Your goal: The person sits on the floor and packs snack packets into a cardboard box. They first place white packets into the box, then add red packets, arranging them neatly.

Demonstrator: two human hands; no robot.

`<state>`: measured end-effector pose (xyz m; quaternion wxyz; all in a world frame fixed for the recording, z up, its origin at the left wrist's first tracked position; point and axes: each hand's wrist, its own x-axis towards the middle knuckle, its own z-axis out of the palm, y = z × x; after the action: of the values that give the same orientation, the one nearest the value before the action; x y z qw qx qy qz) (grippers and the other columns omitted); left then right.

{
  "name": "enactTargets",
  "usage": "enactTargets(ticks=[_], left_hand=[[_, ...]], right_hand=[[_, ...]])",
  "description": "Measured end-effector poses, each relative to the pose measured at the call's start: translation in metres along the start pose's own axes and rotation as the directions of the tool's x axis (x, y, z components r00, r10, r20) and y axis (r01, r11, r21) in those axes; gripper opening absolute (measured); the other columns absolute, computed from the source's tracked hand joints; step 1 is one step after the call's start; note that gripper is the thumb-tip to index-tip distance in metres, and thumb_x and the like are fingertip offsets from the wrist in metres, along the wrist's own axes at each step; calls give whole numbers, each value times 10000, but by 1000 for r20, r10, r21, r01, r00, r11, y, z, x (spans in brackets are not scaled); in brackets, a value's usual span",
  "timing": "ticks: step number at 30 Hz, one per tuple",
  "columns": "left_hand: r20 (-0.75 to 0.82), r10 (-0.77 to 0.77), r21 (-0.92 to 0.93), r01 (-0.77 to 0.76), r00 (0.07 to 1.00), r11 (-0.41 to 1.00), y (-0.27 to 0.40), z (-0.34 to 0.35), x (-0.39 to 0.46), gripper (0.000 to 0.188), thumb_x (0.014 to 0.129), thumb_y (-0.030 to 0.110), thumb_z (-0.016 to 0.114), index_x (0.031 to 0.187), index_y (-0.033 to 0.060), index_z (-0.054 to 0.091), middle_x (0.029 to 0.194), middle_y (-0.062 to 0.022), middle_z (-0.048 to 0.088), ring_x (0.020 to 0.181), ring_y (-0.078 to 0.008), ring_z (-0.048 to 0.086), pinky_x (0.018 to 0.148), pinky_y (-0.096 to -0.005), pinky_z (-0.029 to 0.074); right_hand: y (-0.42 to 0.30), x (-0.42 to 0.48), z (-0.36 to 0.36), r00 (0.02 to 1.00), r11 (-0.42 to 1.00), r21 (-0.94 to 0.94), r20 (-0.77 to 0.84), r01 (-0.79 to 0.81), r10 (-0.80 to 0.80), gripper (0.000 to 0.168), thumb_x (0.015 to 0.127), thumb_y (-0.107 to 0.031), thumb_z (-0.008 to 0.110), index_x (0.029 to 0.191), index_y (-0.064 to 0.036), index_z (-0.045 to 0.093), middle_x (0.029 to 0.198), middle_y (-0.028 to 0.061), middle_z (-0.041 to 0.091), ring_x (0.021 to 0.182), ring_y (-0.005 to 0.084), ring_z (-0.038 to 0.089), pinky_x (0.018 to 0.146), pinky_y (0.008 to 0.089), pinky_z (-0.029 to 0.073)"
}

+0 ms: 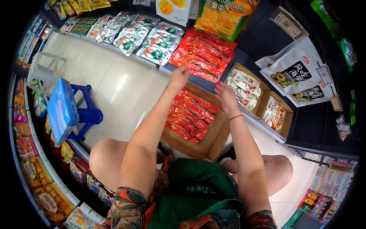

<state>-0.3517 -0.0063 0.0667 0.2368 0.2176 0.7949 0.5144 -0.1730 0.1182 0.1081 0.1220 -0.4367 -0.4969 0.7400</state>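
Observation:
On the shelf lies a stack of long red snack packets (pixel 204 54), overlapping in rows. My left hand (pixel 180 77) pinches the left end of the front packet. The fingertips of my right hand (pixel 227 96), which wears a red cord at the wrist, meet the right corner of that packet. Whether they grip it is unclear. Below my hands, a shallow open cardboard box (pixel 218 140) sits between my knees. More red snack packets (pixel 191 114) lie inside it, towards its left side.
Silver pouches (pixel 160 43) line the shelf at left. Cardboard trays (pixel 264 104) of small white packets stand to the right, below hanging white bags (pixel 297 71). A blue plastic stool (pixel 88 111) beside a blue package (pixel 63 111) is at left. Shelves of snacks (pixel 43 174) curve behind it.

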Motion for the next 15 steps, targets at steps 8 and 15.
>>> enactTargets(ticks=[8, 15], left_hand=[[-287, 177, 218, -116, 941, 969, -18, -18, 36, 396, 767, 120, 599, 1146, 24, 540, 1063, -177, 592, 998, -279, 560, 861, -329, 429], [-285, 127, 243, -57, 950, 968, -9, -32, 43, 425, 779, 129, 596, 1185, 36, 514, 1064, -168, 591, 966, -248, 577, 842, -319, 428]], right_hand=[[-1, 27, 17, 998, 1000, -5, 54, 20, -20, 541, 878, -114, 463, 1336, 49, 225, 1263, 157, 425, 1105, 259, 484, 889, 337, 406], [-8, 41, 20, 996, 998, 39, 80, 39, -42, 626, 862, -77, 466, 1374, 4, 116, 1215, 164, 467, 1018, 246, 543, 810, 325, 444]])
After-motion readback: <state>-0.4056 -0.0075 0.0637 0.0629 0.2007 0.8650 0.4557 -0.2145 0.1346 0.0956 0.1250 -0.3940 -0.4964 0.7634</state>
